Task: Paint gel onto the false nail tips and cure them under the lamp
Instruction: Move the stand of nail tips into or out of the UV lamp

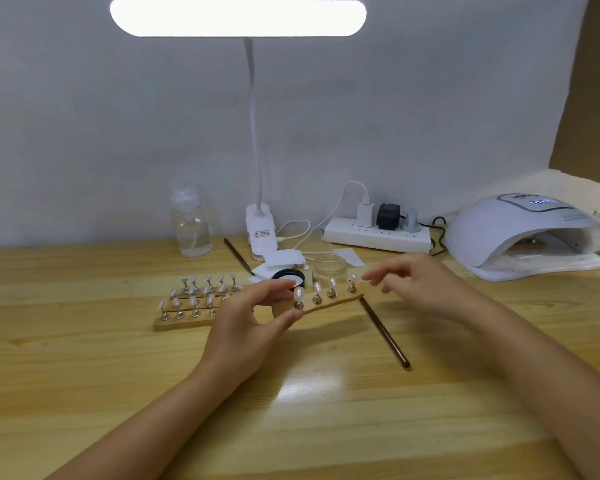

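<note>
My left hand [253, 317] pinches the left end of a wooden holder strip [329, 301] and lifts it above the table. Several white nail tips [317, 287] stand on metal stands along it. My right hand [420, 285] hovers at the strip's right end, fingers loosely spread near the last tip [352, 279], holding nothing. A brown-handled brush [385, 332] lies on the table under the strip. The white curing lamp [520, 233] stands at the right, its opening facing me. An open gel pot with a black rim [289, 275] sits behind my left hand.
Two more wooden strips with nail tips [191, 301] lie to the left. A clear bottle [190, 220], desk lamp base [261, 230], power strip [378, 233], small glass dish [329, 265], white wipes [284, 258] and a second brush [238, 254] line the back.
</note>
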Tool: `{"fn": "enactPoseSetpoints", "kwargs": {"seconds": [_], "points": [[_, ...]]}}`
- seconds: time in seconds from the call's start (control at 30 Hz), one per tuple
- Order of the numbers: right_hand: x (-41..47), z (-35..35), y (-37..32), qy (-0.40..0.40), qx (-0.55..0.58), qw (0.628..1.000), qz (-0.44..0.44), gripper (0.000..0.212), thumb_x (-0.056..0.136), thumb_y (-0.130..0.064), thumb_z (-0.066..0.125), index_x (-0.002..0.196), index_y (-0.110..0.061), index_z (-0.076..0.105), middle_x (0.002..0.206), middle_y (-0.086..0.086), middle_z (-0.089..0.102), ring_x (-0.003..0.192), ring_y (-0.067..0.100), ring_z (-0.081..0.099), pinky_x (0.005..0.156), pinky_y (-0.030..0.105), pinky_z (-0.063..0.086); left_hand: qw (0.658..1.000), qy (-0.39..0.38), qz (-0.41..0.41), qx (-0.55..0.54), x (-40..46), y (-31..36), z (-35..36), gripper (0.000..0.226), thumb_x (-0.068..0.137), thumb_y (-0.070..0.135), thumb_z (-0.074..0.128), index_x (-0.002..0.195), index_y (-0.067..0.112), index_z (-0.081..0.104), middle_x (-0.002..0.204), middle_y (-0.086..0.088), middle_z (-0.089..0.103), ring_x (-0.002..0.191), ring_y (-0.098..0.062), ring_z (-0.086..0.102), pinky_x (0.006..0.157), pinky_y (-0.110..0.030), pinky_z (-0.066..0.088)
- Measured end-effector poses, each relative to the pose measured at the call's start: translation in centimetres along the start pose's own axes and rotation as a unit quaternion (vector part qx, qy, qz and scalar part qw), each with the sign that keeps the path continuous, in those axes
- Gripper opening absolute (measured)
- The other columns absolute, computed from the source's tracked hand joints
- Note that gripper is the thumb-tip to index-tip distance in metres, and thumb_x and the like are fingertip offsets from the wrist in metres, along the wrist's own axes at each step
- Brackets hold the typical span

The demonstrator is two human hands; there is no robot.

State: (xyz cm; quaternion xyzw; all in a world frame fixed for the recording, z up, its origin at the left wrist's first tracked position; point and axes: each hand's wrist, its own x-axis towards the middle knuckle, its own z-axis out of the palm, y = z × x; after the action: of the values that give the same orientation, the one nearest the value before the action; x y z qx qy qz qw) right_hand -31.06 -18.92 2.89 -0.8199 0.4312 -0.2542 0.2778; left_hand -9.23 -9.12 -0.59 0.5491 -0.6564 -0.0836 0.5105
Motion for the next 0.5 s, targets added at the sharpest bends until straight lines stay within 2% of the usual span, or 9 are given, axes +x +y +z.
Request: {"fn": "enactPoseSetpoints", "kwargs": {"seconds": [0.07,0.1,0.2,0.27,0.4,0.5], "points": [[-0.3,-1.4,-0.3,-0.097,0.161,0.979,0.080,0.025,0.093,-0.018,0.047,0.089,-0.021,0.071,0.083,0.000,0.071,0.072,0.008,0.067,0.059,0.018,0.052,1.000,-0.004,-0.005,-0.001,0.1,0.2,0.2,0.048,0.067,0.014,0.078,0.099,0.042,0.055,0.084,0.023,0.063,0.088,0.012,0.057,0.074,0.000,0.036],[-0.5,-1.9,-0.1,-0.123,0.197,0.968,0.095,0.022,0.092,-0.022,0.050,0.091,-0.017,0.071,0.081,0.003,0.072,0.071,0.012,0.068,0.057,0.020,0.052,1.000,-0.011,-0.006,0.000,0.1,0.2,0.4,0.050,0.067,0.016,0.078,0.100,0.044,0.053,0.083,0.023,0.064,0.088,0.012,0.057,0.073,0.000,0.036],[-0.8,-3.0,0.7,-0.120,0.188,0.969,0.105,0.020,0.084,-0.029,0.062,0.097,-0.015,0.068,0.079,0.002,0.072,0.072,0.013,0.068,0.056,0.019,0.051,0.999,-0.036,0.008,0.001,0.2,0.5,0.9,0.053,0.065,0.020,0.079,0.105,0.043,0.053,0.080,0.026,0.065,0.087,0.011,0.058,0.071,0.000,0.034],[-1.0,-3.9,1.3,-0.125,0.185,0.965,0.135,0.032,0.075,-0.032,0.069,0.103,-0.017,0.064,0.081,0.000,0.072,0.074,0.012,0.069,0.053,0.019,0.050,0.999,-0.047,0.018,-0.002,0.5,0.8,1.4,0.054,0.065,0.020,0.079,0.105,0.044,0.052,0.078,0.031,0.064,0.087,0.013,0.058,0.072,0.000,0.035],[-2.2,-6.4,2.3,-0.191,0.191,0.941,0.206,0.043,0.068,-0.033,0.067,0.108,-0.017,0.061,0.090,0.003,0.073,0.079,0.011,0.069,0.052,0.022,0.052,0.997,-0.059,0.032,-0.034,1.9,2.4,3.7,0.052,0.066,0.022,0.078,0.102,0.047,0.051,0.079,0.027,0.065,0.088,0.014,0.056,0.073,0.001,0.034],[-2.9,-8.5,3.7,-0.134,0.215,0.937,0.242,0.038,0.070,-0.028,0.066,0.101,-0.008,0.061,0.084,0.007,0.073,0.070,0.010,0.068,0.048,0.021,0.051,0.994,-0.078,0.053,-0.051,3.7,4.4,7.0,0.053,0.069,0.022,0.076,0.102,0.051,0.046,0.082,0.028,0.062,0.090,0.016,0.054,0.076,0.002,0.032]]}}
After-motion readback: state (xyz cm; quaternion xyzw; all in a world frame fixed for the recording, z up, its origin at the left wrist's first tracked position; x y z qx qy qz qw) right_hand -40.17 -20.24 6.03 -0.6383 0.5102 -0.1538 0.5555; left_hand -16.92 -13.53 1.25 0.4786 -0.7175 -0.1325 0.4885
